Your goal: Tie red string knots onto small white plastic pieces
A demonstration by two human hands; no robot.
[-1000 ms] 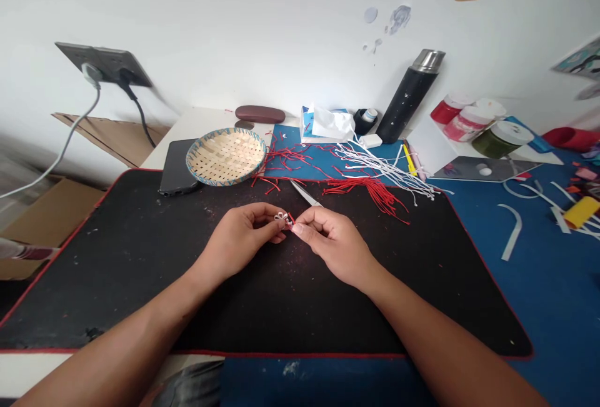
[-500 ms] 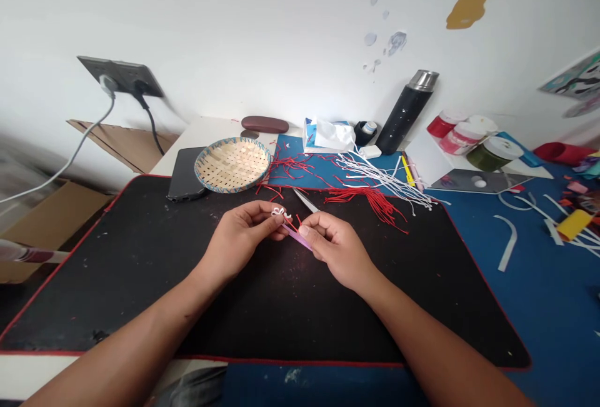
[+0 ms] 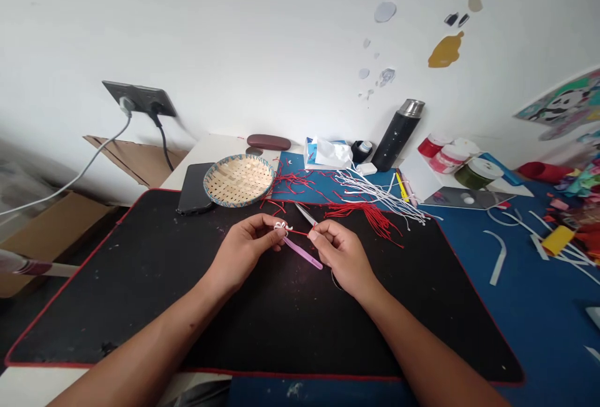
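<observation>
My left hand (image 3: 244, 247) pinches a small white looped knot piece (image 3: 280, 226) over the black mat (image 3: 140, 282). A thin red cord (image 3: 300, 232) runs from that piece to my right hand (image 3: 342, 251), whose fingertips are pinched on its other end. A pink tweezer-like tool (image 3: 304, 253) lies on the mat just below the cord, between both hands. Small scissors (image 3: 305, 214) lie just beyond my fingers. Piles of red cords (image 3: 370, 214) and white cords (image 3: 375, 188) lie farther back.
A woven bamboo tray (image 3: 239, 179) and a dark phone (image 3: 195, 179) sit at the back left. A black flask (image 3: 398, 134), tissue pack (image 3: 328, 152), paint jars (image 3: 450, 157) and paper scraps (image 3: 557, 238) fill the right. A wall socket with cables (image 3: 140, 98) is at the left.
My hands have drawn apart, stretching the red cord between them. The pink tool has come into sight below the cord. The camera has tilted up, so everything sits lower.
</observation>
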